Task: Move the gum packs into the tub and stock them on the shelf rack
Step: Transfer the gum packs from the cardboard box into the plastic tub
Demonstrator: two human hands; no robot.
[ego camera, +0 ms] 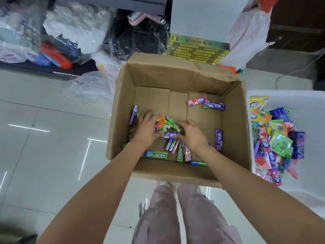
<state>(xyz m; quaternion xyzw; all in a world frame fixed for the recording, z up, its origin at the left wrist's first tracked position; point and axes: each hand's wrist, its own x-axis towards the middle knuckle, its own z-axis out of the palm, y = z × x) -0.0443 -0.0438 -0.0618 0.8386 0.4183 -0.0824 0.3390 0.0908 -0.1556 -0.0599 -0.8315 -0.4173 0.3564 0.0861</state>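
Observation:
An open cardboard box (233, 124) stands on the floor with several loose gum packs on its bottom. Both my hands are down inside it. My left hand (146, 128) and my right hand (192, 133) curl round a small heap of gum packs (167, 125) between them, green, orange and purple. More packs lie apart: a green Doublemint pack (156, 154), a purple pack (219, 139), a pink pack (197, 101). The white tub (299, 99) stands right of the box, with a pile of gum packs (276, 138) in it.
A flat green and yellow display carton (197, 50) lies behind the box. Plastic bags (77, 23) full of goods crowd the back left, a white bag (246, 36) hangs at the back right. Glossy tiled floor (44, 147) lies to the left. My legs are below the box.

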